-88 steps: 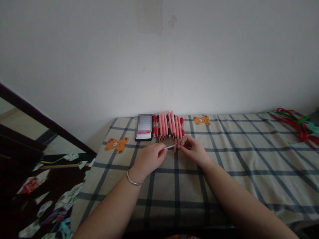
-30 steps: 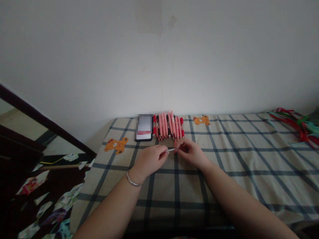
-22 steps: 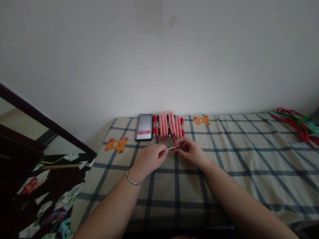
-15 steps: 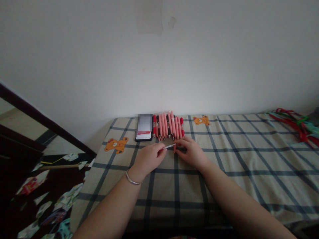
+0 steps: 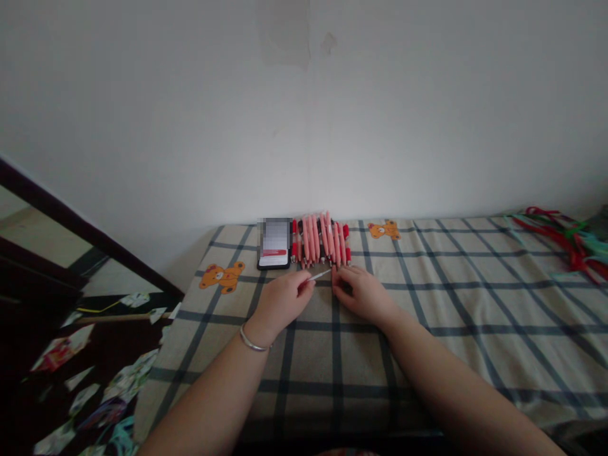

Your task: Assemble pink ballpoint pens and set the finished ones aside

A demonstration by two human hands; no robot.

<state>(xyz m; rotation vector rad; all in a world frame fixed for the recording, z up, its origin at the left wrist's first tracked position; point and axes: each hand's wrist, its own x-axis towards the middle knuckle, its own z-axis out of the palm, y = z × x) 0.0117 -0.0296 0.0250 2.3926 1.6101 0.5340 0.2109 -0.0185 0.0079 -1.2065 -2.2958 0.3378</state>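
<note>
My left hand (image 5: 287, 296) is closed, thumb and forefinger pinching a slim pale pen refill (image 5: 319, 275) that points right and slightly up. Facing it, my right hand (image 5: 365, 292) has its fingers curled round a small pink pen barrel (image 5: 334, 276), mostly covered by the fingers. The refill's tip ends close to the barrel; whether they touch is hard to tell. Just beyond both hands lies a row of pink, red and black pens (image 5: 311, 237), side by side, some seemingly in clear wrapping.
Left of the pens lies a phone (image 5: 274, 261) with its screen lit. A checked cloth with bear prints (image 5: 304, 361) covers the surface, against a white wall (image 5: 304, 139). Red and green straps (image 5: 570, 244) lie far right. Scraps (image 5: 83, 399) litter the lower area on the left.
The refill has shifted slightly left and up with my left hand, its tip now farther from my right fingertips. My right fingers have curled in more around the pink barrel.
</note>
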